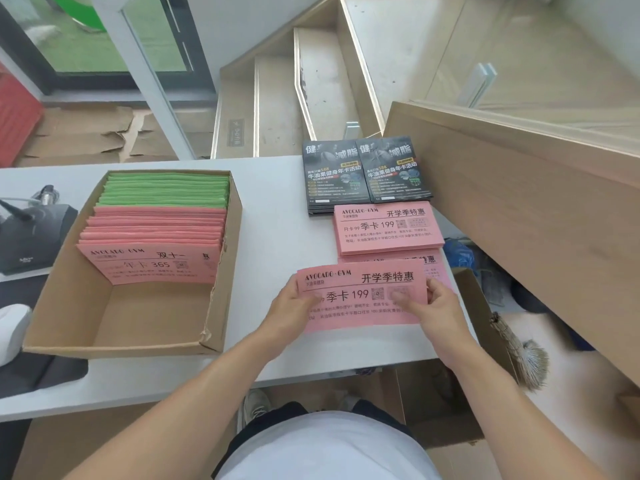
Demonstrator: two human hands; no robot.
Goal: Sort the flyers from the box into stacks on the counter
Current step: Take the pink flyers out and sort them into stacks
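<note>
A cardboard box [221, 271] sits left on the white counter [273, 216], its far half packed with leaning green flyers [166, 188] and pink flyers [156, 233]. Toward the right edge lie two dark flyer stacks [367, 174], a pink stack [388, 226], and nearest, a pink flyer [363, 292] held at both ends.

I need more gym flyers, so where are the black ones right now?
The black flyers lie in two side-by-side stacks at the back of the counter, right of the box and just behind the pink stack.
</note>
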